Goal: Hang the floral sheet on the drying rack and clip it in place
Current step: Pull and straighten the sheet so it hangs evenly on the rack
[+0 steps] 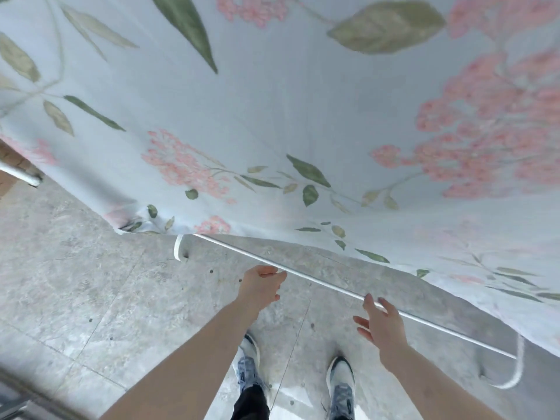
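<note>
The floral sheet [272,122], pale blue with pink blossoms and green leaves, hangs spread across the upper part of the view and hides most of the drying rack. A thin white bar of the drying rack [327,286] runs diagonally below the sheet's lower edge, with curved white ends at left and right. My left hand [260,286] is loosely curled, its fingertips touching the bar. My right hand [381,325] is open with fingers spread, fingertips at the bar. No clips are visible.
Grey stone floor tiles [91,283] lie underneath. My two feet in light sneakers [341,386] stand just behind the bar. A metal tube end [27,175] sticks out at the left by brick paving. A dark edge crosses the bottom left corner.
</note>
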`<state>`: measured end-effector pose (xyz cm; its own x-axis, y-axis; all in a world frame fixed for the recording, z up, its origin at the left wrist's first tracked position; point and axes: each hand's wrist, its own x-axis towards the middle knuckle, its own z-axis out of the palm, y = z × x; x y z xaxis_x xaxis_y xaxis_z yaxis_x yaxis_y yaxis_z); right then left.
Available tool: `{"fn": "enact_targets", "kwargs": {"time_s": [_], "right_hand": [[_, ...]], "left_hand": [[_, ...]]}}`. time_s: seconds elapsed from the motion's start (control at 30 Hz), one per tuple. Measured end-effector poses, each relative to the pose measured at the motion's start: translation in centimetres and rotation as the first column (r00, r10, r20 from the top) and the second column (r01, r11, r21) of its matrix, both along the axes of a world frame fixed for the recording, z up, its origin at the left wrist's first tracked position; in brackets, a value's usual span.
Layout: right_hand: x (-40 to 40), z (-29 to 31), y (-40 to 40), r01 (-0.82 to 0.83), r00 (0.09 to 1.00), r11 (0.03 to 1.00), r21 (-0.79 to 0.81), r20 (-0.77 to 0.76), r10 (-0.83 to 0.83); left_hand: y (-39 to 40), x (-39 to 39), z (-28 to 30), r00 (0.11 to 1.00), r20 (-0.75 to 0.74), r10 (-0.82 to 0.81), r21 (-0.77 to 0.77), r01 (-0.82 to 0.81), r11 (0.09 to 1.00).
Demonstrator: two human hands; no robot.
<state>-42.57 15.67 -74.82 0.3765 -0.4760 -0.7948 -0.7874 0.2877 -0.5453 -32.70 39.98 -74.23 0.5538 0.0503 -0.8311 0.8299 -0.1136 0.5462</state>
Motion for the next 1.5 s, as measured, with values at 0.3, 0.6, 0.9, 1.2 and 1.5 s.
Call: {"fn": "enact_targets", "kwargs": {"time_s": [0.3, 0.6, 0.9, 1.2, 1.5], "right_hand": [[1.2, 0.6, -10.3, 0.130, 0.988, 0.982, 0.136, 0.070, -0.140], [2.6, -2.8, -14.9, 0.314, 0.942, 0.894, 0.320, 0.012, -0.335], [2.6, -4.6, -15.3, 0.443, 0.849, 0.794, 0.416, 0.090, -0.521], [-3.6, -3.6, -12.3, 0.375, 0.923, 0.886, 0.272, -0.018, -0.385], [-6.4, -5.8, -12.2, 0.312, 0.950, 0.939, 0.145, -0.041, -0.309]], "left_hand": [[-12.7, -3.0, 1.5, 0.998, 0.034, -0.053, -0.009, 0.054, 0.999], [-16.6, -5.3, 0.4, 0.995, 0.043, -0.096, 0.022, 0.095, 0.995], [-15.6, -5.0, -3.0, 0.997, 0.017, -0.081, 0.041, 0.080, 0.996], [-19.7, -3.8, -3.8, 0.989, -0.142, 0.043, -0.184, -0.069, 0.980], [-22.5, -4.9, -8.3, 1.000, -0.009, 0.013, 0.147, -0.011, 0.989]]}}
